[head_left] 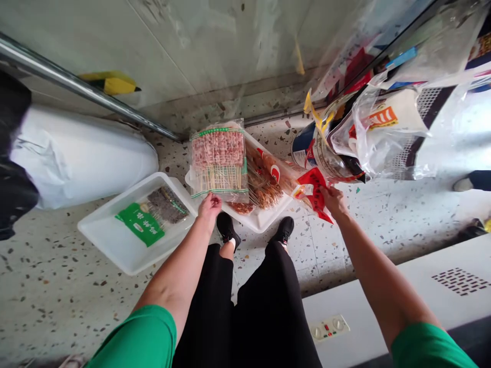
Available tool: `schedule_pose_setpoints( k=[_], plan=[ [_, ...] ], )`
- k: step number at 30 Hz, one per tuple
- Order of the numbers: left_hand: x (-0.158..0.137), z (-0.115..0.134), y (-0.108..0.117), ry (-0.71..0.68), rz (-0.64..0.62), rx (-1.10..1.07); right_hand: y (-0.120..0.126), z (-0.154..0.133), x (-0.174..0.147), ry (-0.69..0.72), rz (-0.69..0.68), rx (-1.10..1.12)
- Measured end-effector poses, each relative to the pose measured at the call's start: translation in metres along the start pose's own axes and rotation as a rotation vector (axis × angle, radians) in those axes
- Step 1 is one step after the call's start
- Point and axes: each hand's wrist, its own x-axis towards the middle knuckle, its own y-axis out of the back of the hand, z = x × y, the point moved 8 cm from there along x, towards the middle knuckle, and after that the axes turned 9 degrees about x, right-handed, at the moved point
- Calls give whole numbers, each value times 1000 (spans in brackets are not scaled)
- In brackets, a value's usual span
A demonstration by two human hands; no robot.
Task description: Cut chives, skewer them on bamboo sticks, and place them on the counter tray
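Note:
My left hand (210, 205) is closed on the lower edge of a clear bag of pink meat skewers (218, 156). This bag lies over the left part of a white plastic tray (264, 221) on the floor. My right hand (335, 202) pinches the red end of a long printed bag of sausages (286, 174), which slants out over the tray's right side. Between the two bags, brown skewers (268, 191) in clear wrapping lie in the tray. To the left, a second white tray (103, 232) holds a green-labelled pack of dark skewers (153, 209).
A white bin or wrapped roll (88, 153) stands at left beneath a metal rail (88, 89). Clear plastic bags (383, 128) of packaged goods stand at right. A white appliance with knobs (330, 327) is at lower right. Another person's foot (463, 184) shows at far right.

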Motion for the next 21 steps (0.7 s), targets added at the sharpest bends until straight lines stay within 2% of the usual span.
schedule_pose_setpoints(
  k=[6,10,12,15,17,21],
  plan=[
    [-21,22,3,-22,55,69,-6,-11,-16,-76,-6,80],
    [-27,41,6,-93,73,106,2,6,-9,-141,36,105],
    [-34,60,8,-190,46,124,5,20,-5,-193,52,173],
    [-59,99,2,-444,-43,198,4,34,0,-233,62,273],
    [-81,123,-10,-583,-101,238,2,37,0,-241,76,300],
    [-130,158,-44,-750,-155,271,-6,39,-6,-272,94,350]
  ],
)
